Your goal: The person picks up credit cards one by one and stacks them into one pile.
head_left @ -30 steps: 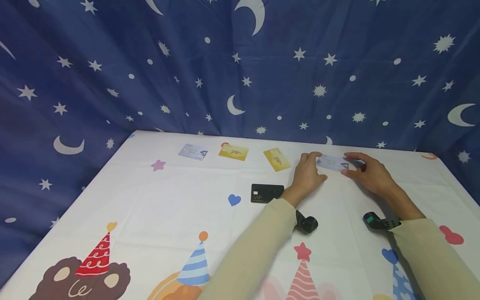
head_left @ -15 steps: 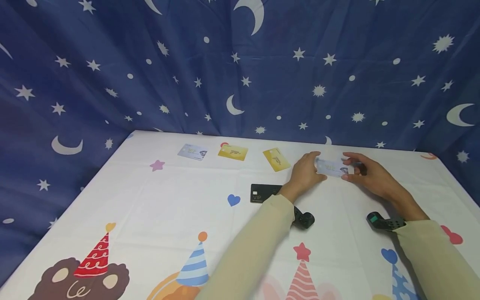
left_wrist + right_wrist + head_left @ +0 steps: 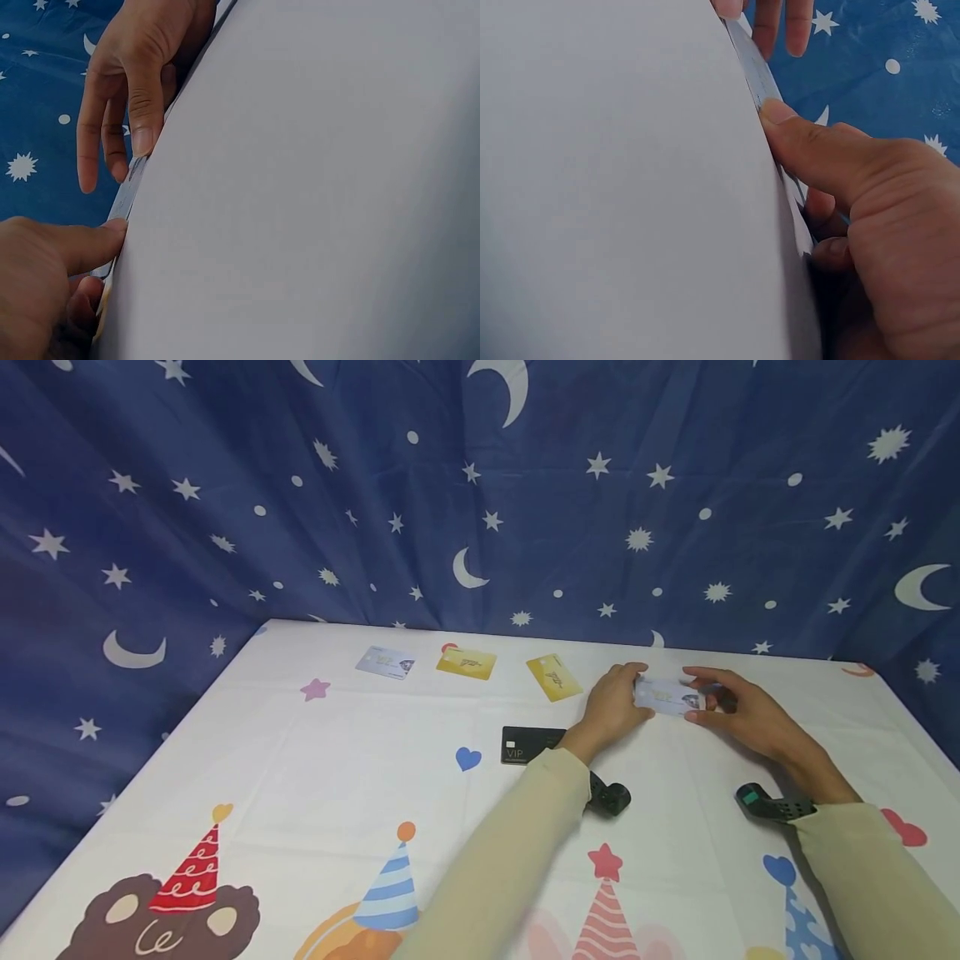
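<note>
A silver VIP card lies crosswise between my two hands at the right of the table in the head view. My left hand pinches its left end, and my right hand holds its right end between thumb and fingers. Seen edge-on in the left wrist view, the card has a thumb at each end. In the right wrist view the right thumb presses on the card's near edge while other fingers curl behind. Whether the card touches the tabletop cannot be told.
Along the back of the white tablecloth lie another silver card, a gold card and a tilted gold card. A black VIP card is partly hidden by the left wrist. A blue starry curtain rises behind.
The silver card between my hands has shifted slightly toward me over the last second. Both hands have moved only a little; the other cards lie as before.
</note>
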Demonstrator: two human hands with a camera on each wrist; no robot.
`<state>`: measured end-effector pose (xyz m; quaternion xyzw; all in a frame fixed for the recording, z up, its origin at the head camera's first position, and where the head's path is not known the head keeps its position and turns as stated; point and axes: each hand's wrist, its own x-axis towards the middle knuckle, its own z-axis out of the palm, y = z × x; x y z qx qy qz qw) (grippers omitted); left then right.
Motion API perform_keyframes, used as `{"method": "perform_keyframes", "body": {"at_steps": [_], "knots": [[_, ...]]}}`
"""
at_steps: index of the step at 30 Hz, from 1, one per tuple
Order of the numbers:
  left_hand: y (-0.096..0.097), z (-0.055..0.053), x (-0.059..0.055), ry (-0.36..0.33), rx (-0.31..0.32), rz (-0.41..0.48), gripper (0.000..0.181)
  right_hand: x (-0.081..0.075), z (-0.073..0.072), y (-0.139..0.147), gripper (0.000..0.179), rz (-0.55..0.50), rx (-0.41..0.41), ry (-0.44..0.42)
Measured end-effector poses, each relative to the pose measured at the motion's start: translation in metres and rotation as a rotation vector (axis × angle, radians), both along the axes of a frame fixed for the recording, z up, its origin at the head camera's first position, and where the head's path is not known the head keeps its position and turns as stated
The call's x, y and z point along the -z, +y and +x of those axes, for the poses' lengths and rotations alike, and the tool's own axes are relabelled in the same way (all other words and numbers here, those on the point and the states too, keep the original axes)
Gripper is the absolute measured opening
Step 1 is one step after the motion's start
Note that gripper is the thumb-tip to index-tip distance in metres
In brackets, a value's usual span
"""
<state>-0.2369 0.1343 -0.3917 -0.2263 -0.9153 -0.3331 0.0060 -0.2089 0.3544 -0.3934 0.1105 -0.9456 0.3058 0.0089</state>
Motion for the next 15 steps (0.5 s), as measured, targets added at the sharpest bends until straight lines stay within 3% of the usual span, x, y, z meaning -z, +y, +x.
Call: {"method": "perform_keyframes", "body": {"at_steps": [15], "knots": [[-0.0023,-0.0007,0.0048,0.017,0.020,0.078,0.063,0.0016,0.0002,-0.0003,0.079,-0.024,0.052,-0.037]]}}
